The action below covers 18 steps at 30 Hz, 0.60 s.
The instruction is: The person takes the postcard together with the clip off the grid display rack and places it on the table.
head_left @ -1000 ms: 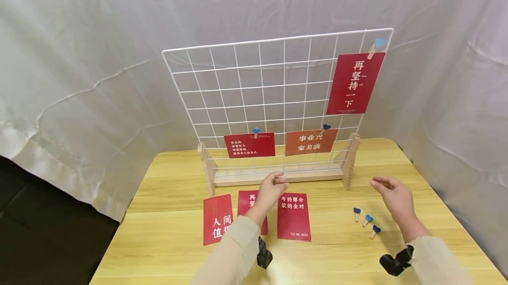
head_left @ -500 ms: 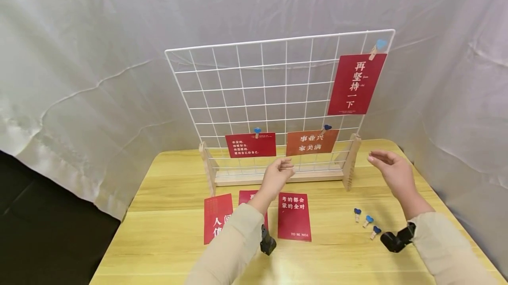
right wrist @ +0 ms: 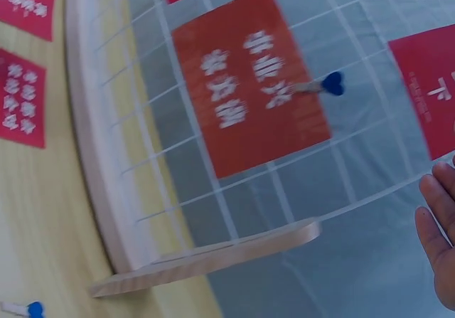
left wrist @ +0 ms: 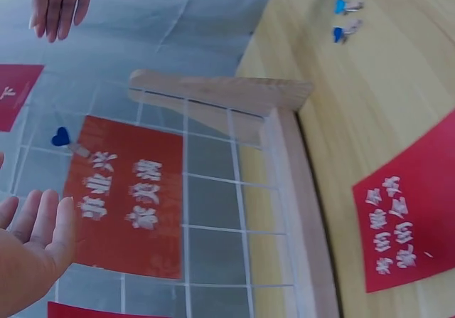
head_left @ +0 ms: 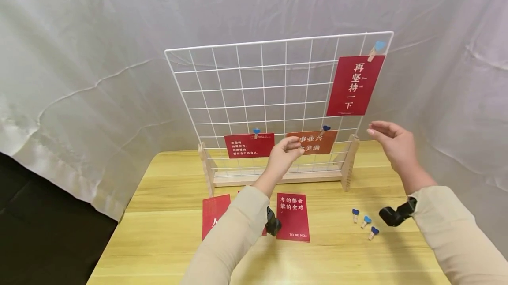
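Observation:
My left hand [head_left: 282, 158] hovers before the white wire grid [head_left: 238, 86], covering the left part of the orange card [head_left: 319, 140]. Its fingers are loosely bent with nothing between them. Right of the rack, below the upright red card [head_left: 354, 86], my right hand [head_left: 397, 146] is raised, empty, its fingers relaxed. A dark blue heart clothespin [right wrist: 331, 84] fastens the orange card. Beside it hangs a small red card [head_left: 250, 146] under a blue heart clothespin [head_left: 256, 131]. A light blue heart clothespin [head_left: 379, 46] holds the upright card at the top right corner.
Several red cards lie on the wooden table [head_left: 158, 223], including one [head_left: 293, 219] in front of the rack; my left sleeve partly covers the others. Three loose heart clothespins [head_left: 366, 222] lie at the right. The grid stands in a wooden base [head_left: 309, 177].
Both hands have risen from near the table toward the grid, the left also shifting slightly right, across the orange card. Cards and clothespins stay in place.

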Available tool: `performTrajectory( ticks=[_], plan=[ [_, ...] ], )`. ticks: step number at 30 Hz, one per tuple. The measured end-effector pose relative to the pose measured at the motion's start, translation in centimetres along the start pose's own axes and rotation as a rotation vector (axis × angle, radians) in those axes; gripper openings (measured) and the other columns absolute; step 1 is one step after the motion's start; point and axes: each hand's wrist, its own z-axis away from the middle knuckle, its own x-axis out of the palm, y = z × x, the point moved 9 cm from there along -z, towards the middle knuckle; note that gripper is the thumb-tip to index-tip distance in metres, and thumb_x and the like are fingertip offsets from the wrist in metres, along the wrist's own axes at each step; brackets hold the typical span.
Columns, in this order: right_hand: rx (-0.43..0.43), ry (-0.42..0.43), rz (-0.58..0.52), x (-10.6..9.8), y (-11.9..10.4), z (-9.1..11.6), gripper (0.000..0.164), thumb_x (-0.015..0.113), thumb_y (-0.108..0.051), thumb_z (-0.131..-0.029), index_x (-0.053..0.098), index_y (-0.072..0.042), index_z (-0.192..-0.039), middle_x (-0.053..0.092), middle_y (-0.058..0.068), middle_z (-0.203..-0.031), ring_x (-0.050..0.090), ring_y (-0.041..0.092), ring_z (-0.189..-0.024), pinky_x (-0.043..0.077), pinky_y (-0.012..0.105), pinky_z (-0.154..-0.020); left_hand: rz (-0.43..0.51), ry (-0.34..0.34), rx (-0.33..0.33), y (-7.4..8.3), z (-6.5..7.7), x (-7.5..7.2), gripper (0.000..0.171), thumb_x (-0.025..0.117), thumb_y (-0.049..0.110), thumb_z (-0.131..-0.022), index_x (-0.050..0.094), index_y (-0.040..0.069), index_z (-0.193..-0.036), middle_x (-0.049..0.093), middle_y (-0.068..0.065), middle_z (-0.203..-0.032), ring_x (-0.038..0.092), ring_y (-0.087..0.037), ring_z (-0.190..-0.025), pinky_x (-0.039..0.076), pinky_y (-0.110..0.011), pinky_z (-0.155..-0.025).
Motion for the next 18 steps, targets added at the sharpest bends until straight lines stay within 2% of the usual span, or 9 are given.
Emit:
performTrajectory(
  ticks=[6,9,12,14,18],
  plan=[
    [0.015,0.012,0.022,-0.2,-2.4,-1.7,0.043,0.061,-0.029,-0.079,0.054,-0.003,-0.113,0.055,-0.019,-0.091,0.049,-0.001,-0.087,0.041,0.009,-0.073,0.117,-0.007,0.016,1.4,-0.9,-0.6,0.038,0.059,0.005,-0.080,0.050,0.004,-0.117,0.054,-0.014,-0.111,0.055,-0.017,-0.093,0.047,-0.025,-0.076],
    [-0.003,0.010,-0.043,-0.3,-3.7,-2.6,0.036,0.063,-0.025,-0.078,0.057,-0.008,-0.110,0.057,-0.016,-0.091,0.051,0.000,-0.086,0.041,0.009,-0.073,0.129,-0.014,0.016,1.9,-1.3,-0.7,0.037,0.060,0.007,-0.080,0.051,0.007,-0.117,0.054,-0.012,-0.112,0.054,-0.016,-0.094,0.046,-0.025,-0.079],
    [-0.032,0.013,-0.147,-0.5,-5.1,-3.4,0.033,0.065,-0.018,-0.076,0.059,-0.008,-0.107,0.060,-0.013,-0.088,0.053,0.000,-0.082,0.041,0.008,-0.071,0.149,-0.001,-0.001,2.3,-1.6,-0.7,0.037,0.061,0.008,-0.079,0.052,0.009,-0.116,0.055,-0.008,-0.110,0.055,-0.015,-0.093,0.045,-0.025,-0.080],
    [-0.038,0.018,-0.197,-0.7,-5.9,-3.8,0.036,0.066,-0.015,-0.075,0.058,-0.005,-0.108,0.061,-0.011,-0.088,0.054,0.001,-0.082,0.042,0.008,-0.070,0.170,0.016,-0.006,2.5,-2.0,-0.4,0.037,0.062,0.007,-0.079,0.052,0.008,-0.115,0.057,-0.006,-0.107,0.056,-0.014,-0.091,0.046,-0.025,-0.079],
    [-0.037,0.023,-0.202,-1.0,-7.1,-4.6,0.040,0.066,-0.014,-0.075,0.056,-0.005,-0.112,0.060,-0.009,-0.092,0.053,0.002,-0.085,0.042,0.008,-0.070,0.148,0.033,0.007,3.3,-2.7,0.2,0.037,0.061,0.006,-0.079,0.053,0.007,-0.115,0.059,-0.003,-0.103,0.056,-0.012,-0.090,0.047,-0.023,-0.076]
  ],
)
